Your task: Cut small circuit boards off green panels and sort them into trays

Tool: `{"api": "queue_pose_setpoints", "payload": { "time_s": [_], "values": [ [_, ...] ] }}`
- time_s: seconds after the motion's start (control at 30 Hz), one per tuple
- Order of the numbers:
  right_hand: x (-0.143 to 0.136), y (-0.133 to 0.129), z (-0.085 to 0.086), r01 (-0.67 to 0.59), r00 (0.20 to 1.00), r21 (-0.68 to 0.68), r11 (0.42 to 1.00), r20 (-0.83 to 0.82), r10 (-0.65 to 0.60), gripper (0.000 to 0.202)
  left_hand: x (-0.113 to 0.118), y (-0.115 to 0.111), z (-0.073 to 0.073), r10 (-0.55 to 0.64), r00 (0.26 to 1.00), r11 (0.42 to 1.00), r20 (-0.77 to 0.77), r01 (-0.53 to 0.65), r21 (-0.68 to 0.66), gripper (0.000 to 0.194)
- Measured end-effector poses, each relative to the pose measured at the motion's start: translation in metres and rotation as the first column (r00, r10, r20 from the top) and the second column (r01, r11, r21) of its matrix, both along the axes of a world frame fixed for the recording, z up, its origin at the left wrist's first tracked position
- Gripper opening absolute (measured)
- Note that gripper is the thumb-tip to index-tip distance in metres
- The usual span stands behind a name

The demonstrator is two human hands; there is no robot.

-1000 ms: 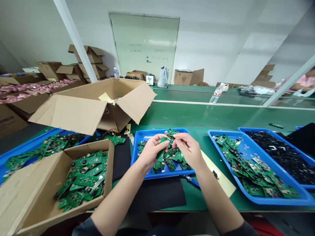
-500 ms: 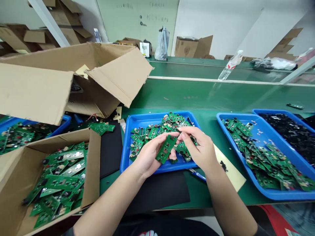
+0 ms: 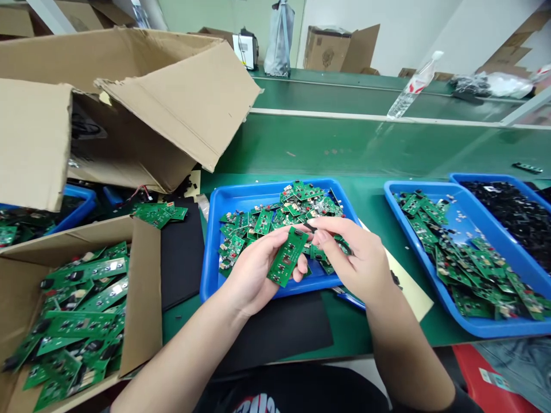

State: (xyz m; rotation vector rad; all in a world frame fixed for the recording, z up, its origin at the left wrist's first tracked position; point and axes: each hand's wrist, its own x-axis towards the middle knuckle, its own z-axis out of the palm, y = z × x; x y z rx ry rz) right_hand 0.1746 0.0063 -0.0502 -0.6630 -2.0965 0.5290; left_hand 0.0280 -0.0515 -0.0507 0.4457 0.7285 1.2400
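A green circuit board with small black parts rests tilted in my left hand, whose fingers are wrapped round it. My right hand is beside the board's upper end, thumb and forefinger pinched together. A small dark piece seems to show at those fingertips, too small to name. Both hands are above the front part of a blue tray heaped with green circuit boards.
At the left stand an open carton of boards and a larger carton. Black sheets lie in front. To the right are yellow paper, a blue-handled tool, a second tray of boards and a tray of black parts.
The view has shifted, so the tray and the shelf items sit higher in the picture. The board in my left hand is turned slightly more upright. My right hand stays at its upper end.
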Motion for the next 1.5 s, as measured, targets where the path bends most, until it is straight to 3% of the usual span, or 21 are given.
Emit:
{"api": "queue_pose_setpoints", "payload": {
  "time_s": [0.37,0.67,1.1,1.5],
  "values": [
    [-0.0032,-0.0032,0.0014,-0.132,0.986,-0.059,0.990,0.096,0.137,0.050,0.0011,-0.0006,0.0009,0.011,1.000,1.000,-0.029,-0.011,0.011,0.026],
    [-0.0033,-0.0035,-0.0011,-0.159,0.973,-0.037,0.987,0.166,0.163,0.054,0.0042,-0.0015,0.0036,0.045,0.996,0.999,-0.083,-0.047,-0.013,0.016],
    [-0.0032,-0.0032,0.0010,-0.158,0.973,-0.055,0.986,0.160,0.165,0.051,0.0053,-0.0006,0.0011,0.015,0.996,0.998,-0.084,-0.011,0.054,0.029],
    [-0.0035,-0.0046,0.0000,-0.171,0.966,-0.064,0.983,0.183,0.180,0.048,0.0065,-0.0014,0.0024,0.048,0.992,0.998,-0.119,-0.043,0.043,0.024]
  ]
}}
